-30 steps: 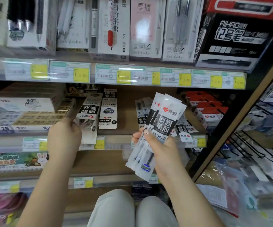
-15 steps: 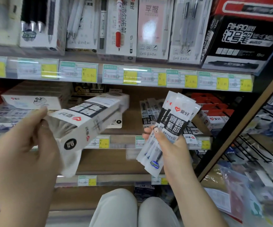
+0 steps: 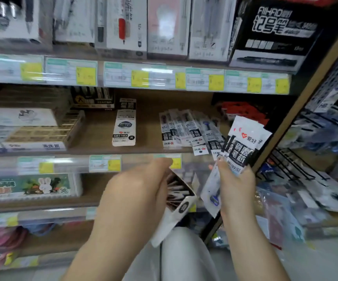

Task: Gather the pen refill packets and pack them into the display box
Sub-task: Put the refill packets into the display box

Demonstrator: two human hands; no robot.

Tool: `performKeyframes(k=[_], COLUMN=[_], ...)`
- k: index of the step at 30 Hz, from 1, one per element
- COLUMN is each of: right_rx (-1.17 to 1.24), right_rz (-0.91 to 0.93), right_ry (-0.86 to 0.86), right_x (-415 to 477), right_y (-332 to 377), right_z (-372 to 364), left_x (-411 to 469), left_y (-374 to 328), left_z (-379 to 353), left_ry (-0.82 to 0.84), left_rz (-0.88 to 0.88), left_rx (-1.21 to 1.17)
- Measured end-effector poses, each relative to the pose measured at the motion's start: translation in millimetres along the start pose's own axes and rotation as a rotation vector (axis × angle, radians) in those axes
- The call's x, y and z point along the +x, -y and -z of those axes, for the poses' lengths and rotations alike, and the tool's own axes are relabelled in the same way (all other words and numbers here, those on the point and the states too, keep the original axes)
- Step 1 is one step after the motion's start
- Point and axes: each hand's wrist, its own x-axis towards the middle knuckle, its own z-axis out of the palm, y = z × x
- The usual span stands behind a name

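L hand (image 3: 135, 195) gripped white cardboard display box (image 3: 181, 201), mouth facing R hand (image 3: 235, 189); R hand pinched fanned white-black plastic refill packets (image 3: 243, 142), just beside box. Should square fan, slide in endwise.

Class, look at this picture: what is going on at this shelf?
A person faces a stationery shelf. The left hand holds an open display box, and the right hand grips a bunch of refill packets beside it. That bunch is not yet in the box. Other packets lie loose on the shelf.
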Motion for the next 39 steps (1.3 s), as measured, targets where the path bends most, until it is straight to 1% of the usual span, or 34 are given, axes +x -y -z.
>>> performKeyframes(k=[2,4,7,9,12,15,17,20,25,28,32,36,38,39], right_rx=[0.047,0.038,-0.088,-0.171,-0.205,-0.282,-0.303,-0.304,-0.305,-0.293,-0.278,-0.224,-0.208,-0.203], right_rz=[-0.005,0.016,0.047,0.007,-0.077,-0.116,-0.134,-0.146,-0.175,-0.191,-0.208,-0.199,-0.198,-0.199], right_ry=[0.086,0.237,0.464,0.567,0.662,0.706,0.72,0.694,0.591,0.543,0.52,0.475,0.46,0.455], right_x=[-3.0,-7.9,-11.6,-11.2,-9.5,-6.2,-3.8,-1.2,1.2,2.3,2.7,3.7,4.1,4.1], right_y=[-1.1,0.3,-1.7,-6.5,-14.4,-17.4,-18.4,-20.3,-29.2,-32.3,-33.2,-33.8,-35.5,-36.1], right_z=[5.9,10.8,17.5,20.5,23.1,26.6,27.7,26.0,20.6,19.9,20.7,22.9,23.8,23.9], left_x=[-4.2,-10.2,-22.8,-28.6,-31.0,-31.7,-33.3,-31.2,-34.6,-40.8,-42.5,-43.9,-46.2,-48.3], left_y=[-9.2,-9.1,-7.5,-9.6,-7.1,-1.7,2.1,6.7,9.6,5.9,4.3,1.9,1.1,0.4], left_z=[-13.4,-35.1,-54.1,-62.5,-72.2,-78.6,-83.1,-83.4,-78.6,-78.8,-79.6,-73.3,-72.5,-74.2], left_ry=[0.11,0.159,0.209,0.242,0.168,0.123,0.119,0.139,0.198,0.297,0.394,0.519,0.558,0.561], left_rz=[-0.032,-0.021,0.101,0.196,0.282,0.431,0.418,0.319,0.174,0.168,0.194,0.087,0.03,0.029], left_rx=[-0.014,-0.013,-0.139,-0.241,-0.353,-0.445,-0.474,-0.485,-0.334,-0.299,-0.368,-0.427,-0.348,-0.286])
